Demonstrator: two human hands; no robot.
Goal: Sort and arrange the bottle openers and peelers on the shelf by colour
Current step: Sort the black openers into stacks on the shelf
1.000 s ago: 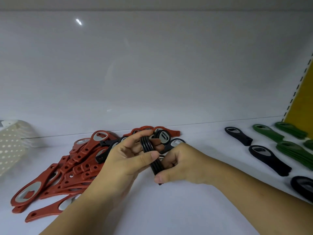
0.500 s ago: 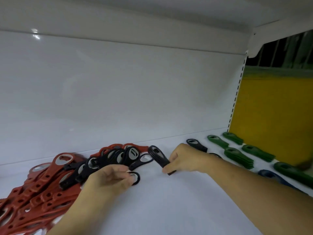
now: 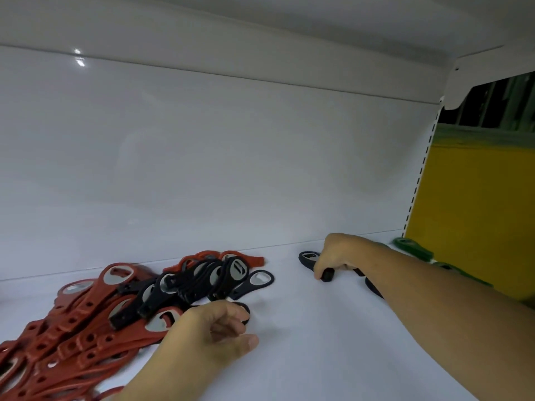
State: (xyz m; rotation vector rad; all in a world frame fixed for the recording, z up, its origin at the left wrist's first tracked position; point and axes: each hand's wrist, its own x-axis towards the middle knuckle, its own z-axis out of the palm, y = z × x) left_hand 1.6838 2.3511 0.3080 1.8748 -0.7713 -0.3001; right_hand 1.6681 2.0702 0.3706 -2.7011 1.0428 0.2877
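White shelf (image 3: 289, 357): right hand (image 3: 335, 253) grip curls round black openers (image 3: 327, 274), left hand (image 3: 208, 337) grip unclear beside red-black pile (image 3: 86, 328), logo blurred.

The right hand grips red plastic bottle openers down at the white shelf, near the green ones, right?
Not red. The head view shows the right hand gripping black plastic bottle openers, down at the white shelf, near the green plastic bottle openers.

The white shelf (image 3: 304, 357) bears a sprawling heap of red openers (image 3: 72, 322) at left, with black openers (image 3: 202, 279) piled on its right edge. A black opener (image 3: 308, 257) lies near the back, right of centre; green openers (image 3: 411, 247) lie at far right.
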